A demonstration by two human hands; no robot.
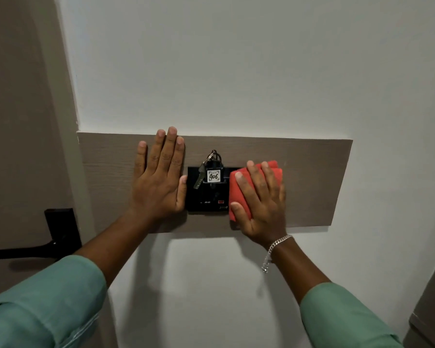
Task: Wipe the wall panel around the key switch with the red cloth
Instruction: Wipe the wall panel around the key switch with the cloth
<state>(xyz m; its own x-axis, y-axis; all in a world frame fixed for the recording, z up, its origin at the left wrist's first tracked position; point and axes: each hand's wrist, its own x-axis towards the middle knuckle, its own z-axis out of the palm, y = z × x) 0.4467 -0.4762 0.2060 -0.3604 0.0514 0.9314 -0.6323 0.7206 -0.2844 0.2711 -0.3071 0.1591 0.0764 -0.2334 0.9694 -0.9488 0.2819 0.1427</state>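
Red cloth (239, 194), folded to a pad, lies flat on the wood-grain wall panel (311, 182) beneath the right hand (264, 204), whose fingers are spread and pressed over it, pointing upward; the cloth's left edge touches the black key switch (207, 197), just left of that hand's thumb; a silver bracelet (274, 249) hangs at the wrist; the left hand (158, 182) rests palm-flat on the panel, fingers together and upright, thumb against the switch's left side; a key with tag 406 (213, 175) hangs between the hands; both forearms reach up from green sleeves (43, 305).
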